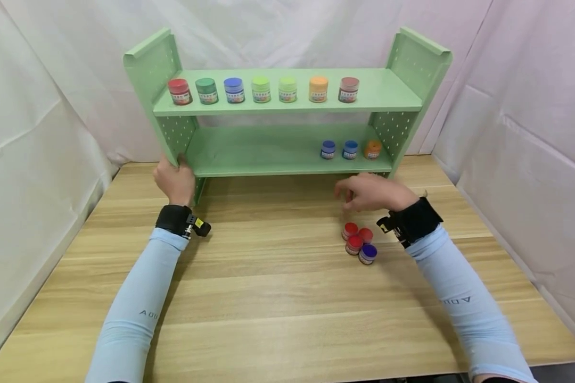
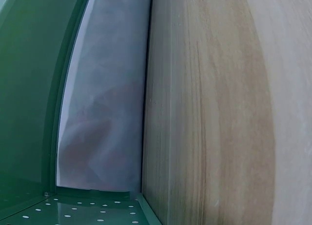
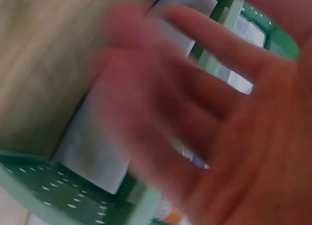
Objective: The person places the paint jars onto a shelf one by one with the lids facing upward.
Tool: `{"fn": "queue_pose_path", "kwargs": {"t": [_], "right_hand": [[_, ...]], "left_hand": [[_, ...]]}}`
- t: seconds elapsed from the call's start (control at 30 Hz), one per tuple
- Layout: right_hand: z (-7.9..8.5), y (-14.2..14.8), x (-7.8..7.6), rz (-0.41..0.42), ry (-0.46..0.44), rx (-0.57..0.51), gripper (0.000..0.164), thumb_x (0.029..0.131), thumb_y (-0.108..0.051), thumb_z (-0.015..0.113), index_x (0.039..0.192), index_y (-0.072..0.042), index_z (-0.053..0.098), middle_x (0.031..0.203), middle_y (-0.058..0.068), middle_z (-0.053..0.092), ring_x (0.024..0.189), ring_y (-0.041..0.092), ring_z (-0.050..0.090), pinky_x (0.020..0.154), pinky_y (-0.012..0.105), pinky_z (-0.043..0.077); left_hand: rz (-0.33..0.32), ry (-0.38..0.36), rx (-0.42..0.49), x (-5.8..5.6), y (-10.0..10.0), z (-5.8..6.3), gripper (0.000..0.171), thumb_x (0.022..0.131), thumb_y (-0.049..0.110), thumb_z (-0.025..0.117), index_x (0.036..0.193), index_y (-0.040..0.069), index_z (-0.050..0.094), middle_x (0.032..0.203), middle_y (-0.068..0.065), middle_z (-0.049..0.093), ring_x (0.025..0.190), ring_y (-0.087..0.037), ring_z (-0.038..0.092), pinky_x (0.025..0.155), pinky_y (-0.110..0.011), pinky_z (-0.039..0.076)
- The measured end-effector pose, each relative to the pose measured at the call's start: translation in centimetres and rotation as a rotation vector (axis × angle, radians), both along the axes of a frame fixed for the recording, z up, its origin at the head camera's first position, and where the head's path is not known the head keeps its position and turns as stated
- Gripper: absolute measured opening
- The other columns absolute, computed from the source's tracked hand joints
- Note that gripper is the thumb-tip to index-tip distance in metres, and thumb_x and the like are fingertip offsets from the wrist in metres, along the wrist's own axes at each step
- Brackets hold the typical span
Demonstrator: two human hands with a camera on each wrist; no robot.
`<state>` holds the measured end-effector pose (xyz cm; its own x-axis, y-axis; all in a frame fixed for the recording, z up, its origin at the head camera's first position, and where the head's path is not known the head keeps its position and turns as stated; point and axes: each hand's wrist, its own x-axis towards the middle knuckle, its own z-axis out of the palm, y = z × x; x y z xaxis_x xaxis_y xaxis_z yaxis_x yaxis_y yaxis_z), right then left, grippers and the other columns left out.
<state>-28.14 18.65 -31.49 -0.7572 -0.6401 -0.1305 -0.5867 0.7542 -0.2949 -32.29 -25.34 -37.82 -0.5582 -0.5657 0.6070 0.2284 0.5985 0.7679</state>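
A green two-tier shelf (image 1: 287, 106) stands at the back of the table. My left hand (image 1: 174, 181) grips the lower front edge of its left side panel; the left wrist view leaves this hand out. Over the table, just in front of the lower board's right part, my right hand (image 1: 371, 192) is held with loosely bent fingers and nothing visible in them; it is blurred in the right wrist view. Below it cluster three red-lidded jars (image 1: 354, 244) and a dark blue-lidded jar (image 1: 368, 254). Two blue jars (image 1: 350, 150) and an orange jar (image 1: 372, 149) stand at the lower board's right end.
Along the upper board runs a row of several larger jars, from a red jar (image 1: 179, 91) at left, past a light green jar (image 1: 261, 89), to a dark red jar (image 1: 348, 90). White cloth (image 1: 522, 133) hangs around the wooden table (image 1: 249, 319).
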Motion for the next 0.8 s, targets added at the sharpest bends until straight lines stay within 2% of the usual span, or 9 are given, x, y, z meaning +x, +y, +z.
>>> {"fn": "queue_pose_path", "kwargs": {"t": [0.1,0.33,0.53,0.8], "right_hand": [[-1.0,0.8,-0.1,-0.023,-0.162,0.029,0.038,0.091,-0.025,0.078,0.125,-0.009,0.068,0.097,0.003,0.073,0.087,0.016,0.066,0.078,0.034,0.053],[-3.0,2.0,-0.6,-0.024,-0.324,0.014,0.037,0.090,-0.026,0.078,0.122,-0.009,0.069,0.103,0.005,0.076,0.093,0.016,0.068,0.080,0.032,0.053],[-3.8,2.2,-1.0,-0.014,-0.387,0.015,0.035,0.090,-0.029,0.079,0.117,-0.009,0.070,0.109,0.008,0.074,0.096,0.019,0.065,0.080,0.031,0.052],[-3.9,2.4,-1.2,0.032,-0.425,-0.008,0.028,0.092,-0.027,0.077,0.113,-0.009,0.072,0.105,0.007,0.073,0.092,0.016,0.062,0.078,0.029,0.050]], "left_hand": [[0.004,-0.003,0.001,-0.1,0.1,0.1,0.025,0.097,0.006,0.061,0.118,-0.001,0.073,0.119,-0.020,0.076,0.110,-0.036,0.074,0.095,-0.050,0.055],[-0.006,-0.004,-0.016,-0.3,0.1,0.2,0.025,0.098,0.008,0.060,0.118,-0.002,0.072,0.120,-0.020,0.075,0.113,-0.036,0.073,0.097,-0.049,0.055],[0.002,0.004,-0.009,0.0,0.1,-0.2,0.024,0.097,0.006,0.060,0.116,-0.003,0.073,0.118,-0.020,0.076,0.111,-0.035,0.074,0.094,-0.050,0.055],[-0.002,0.017,-0.020,0.0,0.0,-0.1,0.023,0.097,0.007,0.060,0.114,-0.002,0.073,0.115,-0.022,0.076,0.108,-0.038,0.074,0.090,-0.052,0.055]]}}
